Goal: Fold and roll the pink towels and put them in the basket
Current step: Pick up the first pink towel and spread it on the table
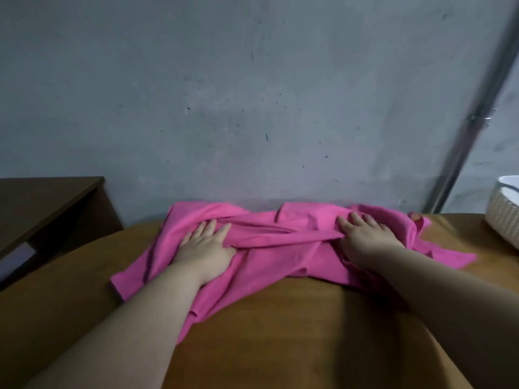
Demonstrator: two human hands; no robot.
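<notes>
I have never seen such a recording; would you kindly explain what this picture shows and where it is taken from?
There is no machine: a person works with bare hands, and the single picture comes from a camera worn on the head, looking forward and down. On the brown wooden table lies a crumpled pink cloth towel; whether it is one towel or several, I cannot tell. The left hand and the right hand both rest flat on it with straight fingers, so nothing is gripped. A white woven basket stands at the table's right edge, partly out of view. Behind is a grey wall, and a dark brown cabinet stands to the left.
</notes>
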